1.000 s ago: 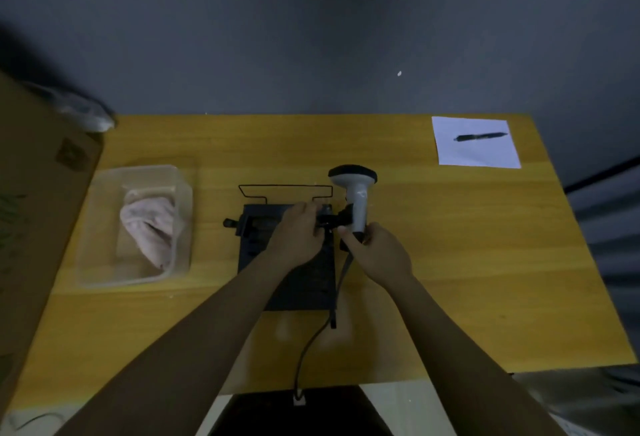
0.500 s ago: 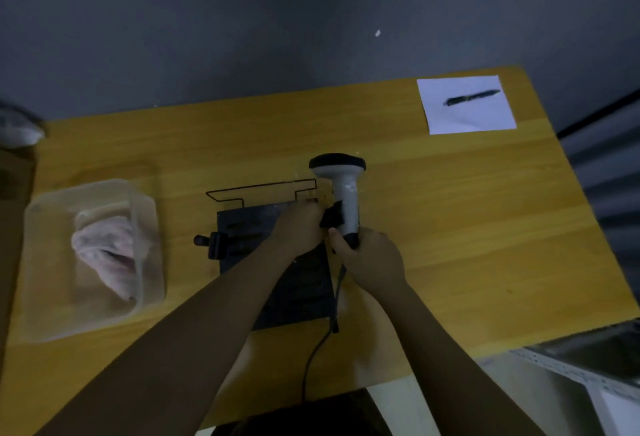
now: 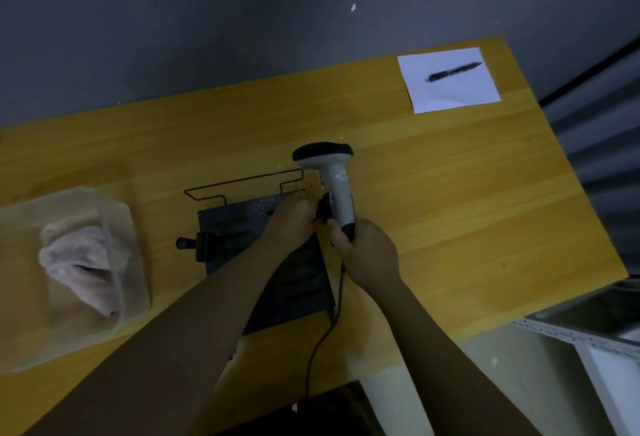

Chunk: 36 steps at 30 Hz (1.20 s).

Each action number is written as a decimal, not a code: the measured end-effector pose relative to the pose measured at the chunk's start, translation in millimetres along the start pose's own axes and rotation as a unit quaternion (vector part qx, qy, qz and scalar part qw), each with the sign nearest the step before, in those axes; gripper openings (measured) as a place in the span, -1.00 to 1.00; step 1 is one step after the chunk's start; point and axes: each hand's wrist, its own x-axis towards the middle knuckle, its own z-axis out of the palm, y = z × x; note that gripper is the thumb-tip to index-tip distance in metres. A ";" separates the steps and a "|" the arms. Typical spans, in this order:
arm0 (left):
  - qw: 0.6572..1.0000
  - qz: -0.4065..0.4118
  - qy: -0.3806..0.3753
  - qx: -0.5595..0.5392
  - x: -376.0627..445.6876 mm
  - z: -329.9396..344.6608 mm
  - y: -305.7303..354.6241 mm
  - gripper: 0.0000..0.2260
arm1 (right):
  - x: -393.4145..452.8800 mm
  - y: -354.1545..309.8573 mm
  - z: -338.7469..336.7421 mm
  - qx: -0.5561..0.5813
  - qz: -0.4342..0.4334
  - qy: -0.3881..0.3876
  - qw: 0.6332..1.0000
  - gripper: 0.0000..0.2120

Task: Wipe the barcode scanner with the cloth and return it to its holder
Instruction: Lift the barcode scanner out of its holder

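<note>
The white barcode scanner (image 3: 334, 186) with a black head stands upright at the right side of the black holder plate (image 3: 239, 224) on the wooden table (image 3: 450, 200). My right hand (image 3: 367, 252) grips the bottom of its handle, where the black cable (image 3: 325, 328) leaves. My left hand (image 3: 292, 220) presses on the holder's black clip right beside the handle. The pink cloth (image 3: 81, 262) lies crumpled in a clear plastic tub (image 3: 20, 331) at the far left, away from both hands.
A white sheet of paper (image 3: 453, 89) with a black pen (image 3: 452, 71) on it lies at the table's back right corner. A grey wall runs behind the table. A metal shelf edge (image 3: 581, 335) shows at the lower right.
The view has swung, shifting everything left and tilting the table. Both hands stay on the scanner and the holder clip; the scanner looks slightly more upright.
</note>
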 end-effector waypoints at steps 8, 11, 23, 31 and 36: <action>0.999 0.005 -0.007 0.035 -6.9 -6.4 0.4 -0.85 | -9.7 -0.3 -6.5 0.011 -0.034 0.016 0.999 -0.59; 0.999 0.004 -0.009 0.048 -10.9 -7.8 -1.9 -0.84 | -15.5 -3.2 -13.1 0.022 -0.037 0.023 0.999 -0.62; 0.990 -0.061 -0.086 0.098 -47.8 -62.0 40.7 -0.21 | -23.3 -30.1 -71.9 0.151 -0.076 -0.020 0.985 -0.48; 0.968 -0.105 0.145 -0.177 -127.4 -127.7 71.6 -0.58 | -44.8 -80.4 -75.6 0.177 -0.219 -0.087 0.956 -0.55; 0.897 -0.105 0.257 -0.344 -170.1 -154.1 94.2 -0.68 | -55.4 -114.2 -67.5 0.191 -0.252 -0.118 0.941 -0.66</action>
